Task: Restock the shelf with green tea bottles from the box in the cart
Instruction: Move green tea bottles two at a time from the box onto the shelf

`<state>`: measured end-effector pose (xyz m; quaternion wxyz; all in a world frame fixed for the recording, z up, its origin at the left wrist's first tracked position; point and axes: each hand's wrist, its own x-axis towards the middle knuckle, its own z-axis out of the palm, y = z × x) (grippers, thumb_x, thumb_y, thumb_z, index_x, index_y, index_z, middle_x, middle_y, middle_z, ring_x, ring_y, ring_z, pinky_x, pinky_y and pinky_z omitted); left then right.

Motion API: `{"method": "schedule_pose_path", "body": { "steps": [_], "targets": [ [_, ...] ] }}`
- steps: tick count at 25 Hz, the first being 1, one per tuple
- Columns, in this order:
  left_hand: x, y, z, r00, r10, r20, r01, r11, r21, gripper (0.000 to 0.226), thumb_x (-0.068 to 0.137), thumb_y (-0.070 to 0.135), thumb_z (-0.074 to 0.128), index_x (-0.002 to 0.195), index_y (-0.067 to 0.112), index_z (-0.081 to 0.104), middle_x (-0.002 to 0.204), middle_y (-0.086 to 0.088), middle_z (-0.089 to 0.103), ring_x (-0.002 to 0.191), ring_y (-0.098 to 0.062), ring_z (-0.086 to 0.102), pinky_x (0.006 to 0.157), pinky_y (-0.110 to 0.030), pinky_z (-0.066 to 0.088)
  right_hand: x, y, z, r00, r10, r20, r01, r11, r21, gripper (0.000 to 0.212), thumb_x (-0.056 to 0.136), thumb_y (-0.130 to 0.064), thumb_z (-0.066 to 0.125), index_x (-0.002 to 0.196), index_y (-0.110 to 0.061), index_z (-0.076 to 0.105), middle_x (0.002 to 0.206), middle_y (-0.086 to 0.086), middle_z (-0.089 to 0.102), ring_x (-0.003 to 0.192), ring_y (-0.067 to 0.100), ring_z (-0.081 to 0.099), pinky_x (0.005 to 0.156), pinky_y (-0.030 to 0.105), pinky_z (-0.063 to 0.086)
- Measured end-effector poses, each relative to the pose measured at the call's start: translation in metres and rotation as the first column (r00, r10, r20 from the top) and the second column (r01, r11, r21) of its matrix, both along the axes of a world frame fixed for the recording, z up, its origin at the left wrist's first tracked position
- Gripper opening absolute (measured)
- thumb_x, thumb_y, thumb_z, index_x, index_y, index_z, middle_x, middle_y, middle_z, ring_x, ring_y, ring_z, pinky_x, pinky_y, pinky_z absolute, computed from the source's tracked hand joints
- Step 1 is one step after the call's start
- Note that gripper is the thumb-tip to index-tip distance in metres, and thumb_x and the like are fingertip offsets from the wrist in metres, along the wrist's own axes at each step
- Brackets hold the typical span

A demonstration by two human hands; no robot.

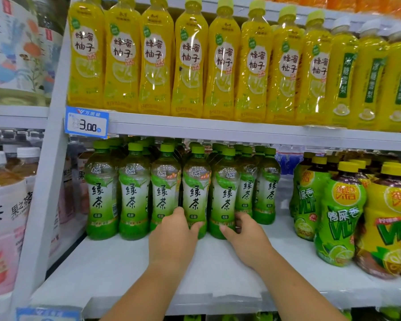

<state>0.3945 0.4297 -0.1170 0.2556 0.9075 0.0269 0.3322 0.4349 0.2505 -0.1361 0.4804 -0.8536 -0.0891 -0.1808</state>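
Shelving unit, middle of the frame. The white lower shelf (116, 269) carries the stock; its front half is bare, and the upper shelf (218, 130) crosses the frame above it with a blue price tag (86, 122) at centre left.

Upper row: yellow honey-pomelo drink bottles (188, 59) stand shoulder to shoulder across the top of the frame. Lower right: lemon tea bottles with yellow caps (340, 216) stand well apart from the green tea group.

Task items: the green tea bottles (134, 193) stand upright in a front row at lower centre, with more green caps visible behind. The box and cart are not in view.

Left hand (174, 239), lower centre: fingers wrapped around the lower body of the fourth green tea bottle (196, 193), thumb across its front, holding it as it stands on the shelf.

Right hand (248, 237): thumb on the base of the fifth green tea bottle (225, 195), fingers curled behind its right side; it is gripped low.

Handling, as judged: the bottles look full, so moderately heavy for their size; thin clear plastic will give under a hard squeeze, and the glossy label sleeve may be slick. The low grip suits sliding a bottle back; for lifting, the waist beneath the shoulder looks the surer hold. Tall, narrow bottles tip readily against neighbours.
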Motion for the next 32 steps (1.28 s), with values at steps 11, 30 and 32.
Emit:
{"method": "schedule_pose_path", "body": {
  "steps": [11,30,32],
  "targets": [
    [0.000,0.001,-0.001,1.000,0.013,-0.011,-0.014,0.999,-0.043,0.037,0.087,0.059,0.063,0.091,0.024,0.052,0.074,0.008,0.060,0.071,-0.017,0.059,0.056,-0.031,0.043,-0.003,0.000,0.001,1.000,-0.008,0.015,0.007,0.998,0.063,0.022,0.083,-0.029,0.078,0.099,-0.035,0.065,0.093,-0.018,0.073,0.087,-0.005,0.067,0.083,0.025,0.055],
    [-0.049,0.010,0.008,0.913,-0.407,0.023,0.356,0.770,-0.530,0.026,0.101,0.038,0.050,0.123,0.025,0.058,0.116,0.010,0.063,0.101,0.003,0.055,0.083,-0.021,0.042,-0.060,0.003,0.029,0.986,-0.107,-0.129,0.127,0.979,0.161,0.050,0.096,-0.046,0.056,0.134,-0.013,0.057,0.122,0.003,0.064,0.102,0.015,0.056,0.084,0.027,0.041],
    [-0.061,0.011,0.008,0.886,-0.463,0.013,0.386,0.723,-0.573,0.024,0.102,0.042,0.047,0.120,0.030,0.057,0.114,0.017,0.061,0.102,0.009,0.052,0.080,-0.017,0.040,-0.075,0.002,0.032,0.982,-0.086,-0.169,0.116,0.977,0.178,0.050,0.096,-0.049,0.054,0.135,-0.017,0.056,0.125,0.001,0.061,0.109,0.018,0.058,0.089,0.032,0.044]
  ]
}}
